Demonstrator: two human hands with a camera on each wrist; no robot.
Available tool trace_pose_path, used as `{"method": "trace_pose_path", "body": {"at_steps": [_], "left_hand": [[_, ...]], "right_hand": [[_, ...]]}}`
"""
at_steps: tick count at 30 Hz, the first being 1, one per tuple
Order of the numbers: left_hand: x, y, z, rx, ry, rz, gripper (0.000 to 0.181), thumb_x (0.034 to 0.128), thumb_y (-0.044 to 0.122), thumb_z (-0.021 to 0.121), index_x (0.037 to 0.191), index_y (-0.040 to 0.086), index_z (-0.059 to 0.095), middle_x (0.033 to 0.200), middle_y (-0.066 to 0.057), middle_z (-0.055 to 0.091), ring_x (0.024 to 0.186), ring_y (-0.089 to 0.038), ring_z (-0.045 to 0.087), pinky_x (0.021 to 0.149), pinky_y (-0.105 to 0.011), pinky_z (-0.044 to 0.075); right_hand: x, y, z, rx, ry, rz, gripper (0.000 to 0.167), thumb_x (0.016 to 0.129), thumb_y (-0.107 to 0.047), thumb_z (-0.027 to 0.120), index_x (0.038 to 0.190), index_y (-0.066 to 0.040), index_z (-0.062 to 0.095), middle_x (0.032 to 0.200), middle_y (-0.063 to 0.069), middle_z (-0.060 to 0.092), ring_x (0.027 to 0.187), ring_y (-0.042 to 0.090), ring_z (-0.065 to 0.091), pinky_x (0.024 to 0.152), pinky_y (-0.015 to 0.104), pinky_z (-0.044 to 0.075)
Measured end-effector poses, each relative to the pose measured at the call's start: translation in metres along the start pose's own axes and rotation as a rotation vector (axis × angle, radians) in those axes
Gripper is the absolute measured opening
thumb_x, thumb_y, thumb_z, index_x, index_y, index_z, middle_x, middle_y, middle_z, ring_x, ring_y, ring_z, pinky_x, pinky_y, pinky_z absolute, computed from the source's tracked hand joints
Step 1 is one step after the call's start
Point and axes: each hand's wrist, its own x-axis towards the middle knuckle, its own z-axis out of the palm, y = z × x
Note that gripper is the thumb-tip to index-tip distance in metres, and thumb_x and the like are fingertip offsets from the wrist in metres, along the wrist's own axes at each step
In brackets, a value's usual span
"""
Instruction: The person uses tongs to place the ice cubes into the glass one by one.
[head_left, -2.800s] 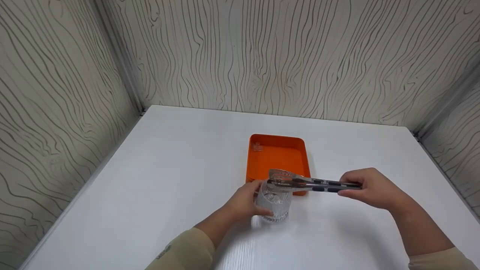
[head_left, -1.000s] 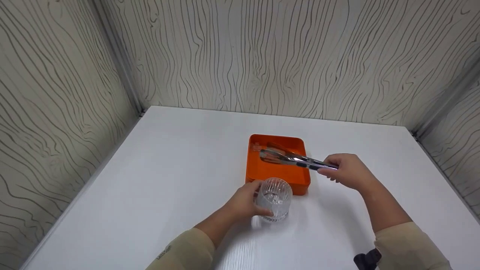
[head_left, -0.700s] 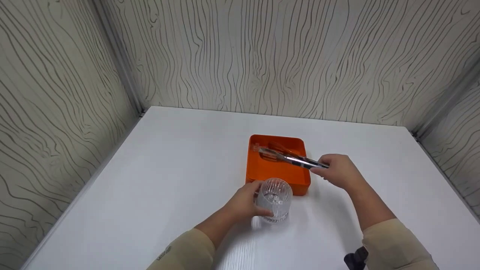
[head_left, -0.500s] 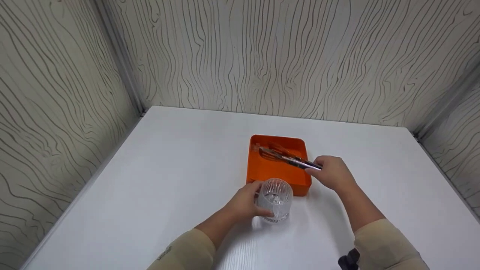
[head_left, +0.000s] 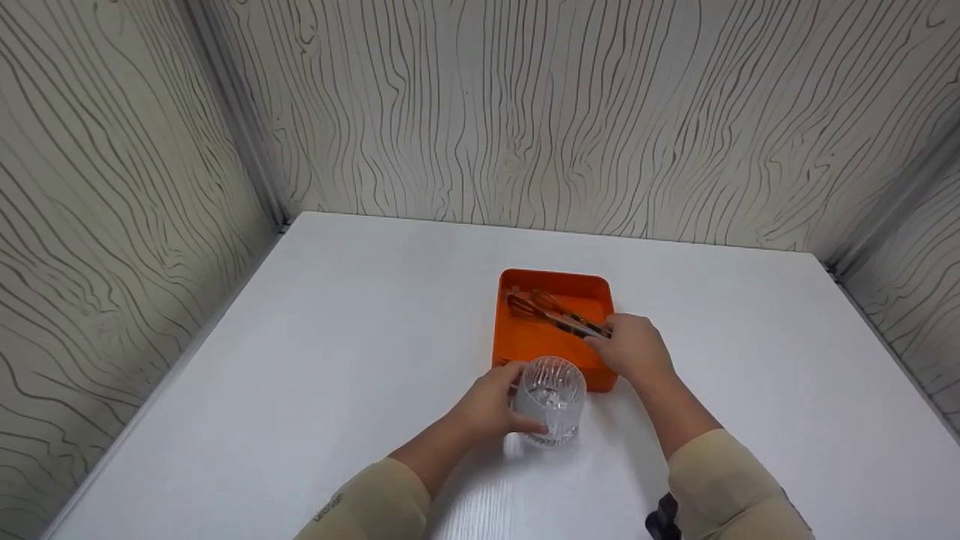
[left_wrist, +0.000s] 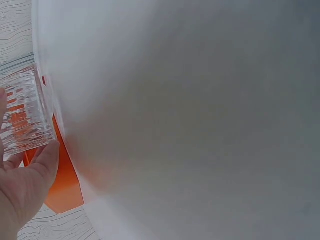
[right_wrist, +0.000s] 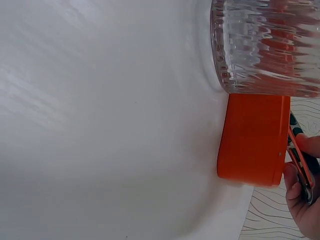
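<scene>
A ribbed clear glass point(head_left: 553, 397) stands upright on the table in front of the orange tray point(head_left: 536, 349), with something clear at its bottom. My left hand point(head_left: 487, 401) grips it from the left, thumb at the near side, as the left wrist view also shows. Metal tongs point(head_left: 562, 319) slant down into the tray, their two ends spread apart near its far left corner. My right hand point(head_left: 634, 345) holds their handle end above the tray's right side. Beside the tips lies a small clear piece point(head_left: 513, 291), partly covered by the tongs.
The white table point(head_left: 337, 337) reaches back to wood-grain patterned panels point(head_left: 465, 112) behind and at both sides. A dark object point(head_left: 664, 517), seen only in part, sits at my right sleeve.
My right hand has moved the tongs from the glass's mouth over to the tray, then lower and leftward toward the small clear piece. My left hand and the glass have stayed put.
</scene>
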Motion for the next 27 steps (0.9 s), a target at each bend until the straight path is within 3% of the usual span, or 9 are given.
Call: {"method": "trace_pose_path", "body": {"at_steps": [9,27], "left_hand": [[0.001,-0.003,-0.002,-0.006,-0.009,0.067,0.074,0.0605,0.036,0.084,0.123,0.023,0.048,0.113,0.009,0.055,0.103,-0.014,0.053,0.092,-0.035,0.046],[0.000,-0.003,-0.002,-0.007,-0.008,0.042,0.074,0.0600,0.037,0.084,0.123,0.027,0.047,0.113,0.011,0.054,0.104,-0.013,0.052,0.092,-0.035,0.045]], "right_hand": [[0.002,-0.008,0.011,-0.049,0.068,-0.087,0.023,0.084,-0.029,0.066,0.078,-0.008,0.057,0.068,0.006,0.053,0.063,0.021,0.048,0.054,0.028,0.041],[0.001,-0.011,0.017,-0.086,0.073,-0.091,0.020,0.085,-0.027,0.064,0.083,-0.008,0.058,0.070,0.007,0.052,0.065,0.022,0.048,0.057,0.030,0.042]]}}
